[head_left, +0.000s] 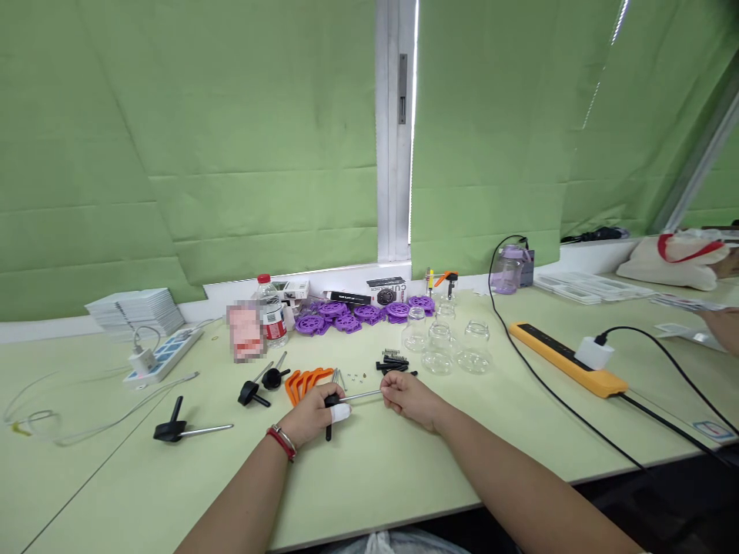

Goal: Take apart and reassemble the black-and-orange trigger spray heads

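Note:
My left hand (316,415), with a white wrap on one finger, is closed around the black head of a metal-shafted part (363,395). The shaft points right, and my right hand (407,398) pinches its far end; any small piece in those fingertips is hidden. Similar black parts with metal shafts (169,431) lie to the left, two more of them (252,394) closer to my left hand. Several orange curved handles (305,381) rest just beyond that hand. Black pieces and springs (393,360) sit behind my right hand, with tiny loose bits (356,377) beside them.
Purple round parts (346,322) lie along the back near a bottle (272,312). Clear glass jars (439,350) stand right of centre. An orange power strip (569,362) and black cables are at right, a white power strip (167,355) at left. Another person's hand (721,327) shows far right.

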Action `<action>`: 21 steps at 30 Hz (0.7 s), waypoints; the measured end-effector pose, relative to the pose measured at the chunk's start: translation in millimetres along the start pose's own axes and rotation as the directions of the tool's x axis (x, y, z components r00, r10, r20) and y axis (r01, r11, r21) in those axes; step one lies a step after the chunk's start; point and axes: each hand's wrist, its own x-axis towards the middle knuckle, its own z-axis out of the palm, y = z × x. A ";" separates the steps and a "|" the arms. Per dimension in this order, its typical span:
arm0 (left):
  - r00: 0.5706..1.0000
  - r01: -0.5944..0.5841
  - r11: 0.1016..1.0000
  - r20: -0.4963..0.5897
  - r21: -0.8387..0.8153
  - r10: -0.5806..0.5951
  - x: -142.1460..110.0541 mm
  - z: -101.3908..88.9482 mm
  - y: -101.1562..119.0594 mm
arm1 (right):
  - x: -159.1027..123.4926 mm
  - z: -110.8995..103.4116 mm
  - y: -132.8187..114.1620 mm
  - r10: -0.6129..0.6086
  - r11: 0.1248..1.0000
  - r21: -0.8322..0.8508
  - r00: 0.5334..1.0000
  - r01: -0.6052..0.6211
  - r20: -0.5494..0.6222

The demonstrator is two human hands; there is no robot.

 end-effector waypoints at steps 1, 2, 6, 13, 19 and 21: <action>1.000 0.001 1.000 0.002 0.000 -0.001 0.2 0.0 -0.4 | 0.2 0.6 -0.1 0.004 1.000 -0.010 1.000 -0.004 -0.004; 1.000 0.002 1.000 0.003 0.001 -0.002 0.3 0.0 -0.6 | 0.2 1.3 -0.3 0.005 1.000 -0.020 1.000 -0.005 -0.008; 1.000 0.002 1.000 0.006 0.011 -0.002 0.1 -0.2 1.4 | -0.4 3.1 -1.9 0.000 0.999 -0.041 1.000 -0.001 -0.016; 1.000 0.018 0.999 0.006 0.033 -0.018 -2.2 -0.4 8.7 | -0.9 2.2 -3.4 0.028 0.999 -0.024 0.999 -0.029 -0.025; 1.000 0.009 1.000 0.011 0.019 -0.009 -1.3 -0.8 6.3 | -2.9 1.4 -2.8 -0.013 1.000 -0.005 1.000 0.013 0.001; 1.000 0.005 1.000 0.017 0.011 -0.005 -1.2 -0.7 5.8 | -3.2 1.9 -2.4 -0.013 1.000 -0.019 1.000 0.013 -0.004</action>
